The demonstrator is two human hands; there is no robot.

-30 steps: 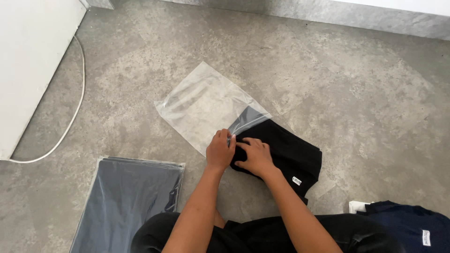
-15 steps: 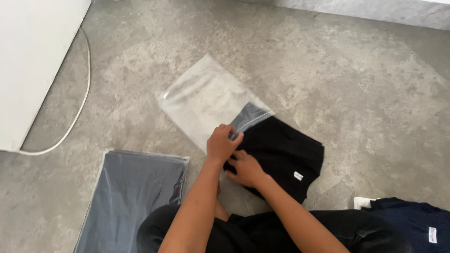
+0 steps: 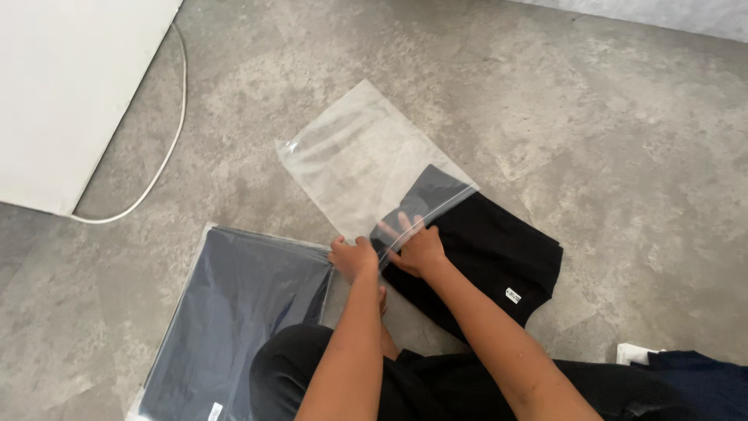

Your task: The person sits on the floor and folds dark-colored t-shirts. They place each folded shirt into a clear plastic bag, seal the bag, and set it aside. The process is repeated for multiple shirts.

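While a white panel [image 3: 74,93] fills the far left with a pale cable [image 3: 160,168] curving along the floor beside it, a bagged dark blue garment [image 3: 234,320] lies flat at the near left, its long side running from near to far. Just right of its far corner, the left hand [image 3: 353,257] is curled shut, pinching the near edge of the clear plastic bag [image 3: 354,160] at its mouth. That bag lies on the grey concrete floor [image 3: 608,132] with its long axis slanting from the closed far-left end to the open near-right end. The right hand [image 3: 419,248] rests just beside the left, its fingers [image 3: 403,226] spread flat and reaching inside the bag mouth on top of the black folded garment [image 3: 499,249]. The garment lies along the same slant: its far-left corner sits inside the bag, the rest is outside to the right, with a small white label [image 3: 513,295] near its near edge. At the near right edge lies a dark navy cloth [image 3: 693,382] with a white scrap [image 3: 635,355] beside it.

Bare floor lies open on the far side and to the right of the bag; the near side is closed in by the person's legs and the bagged garment.

Compared with half a second ago, the garment's corner sits deeper in the bag, the right hand has gone forward into the mouth, and the left hand has shifted left along the bag's edge.
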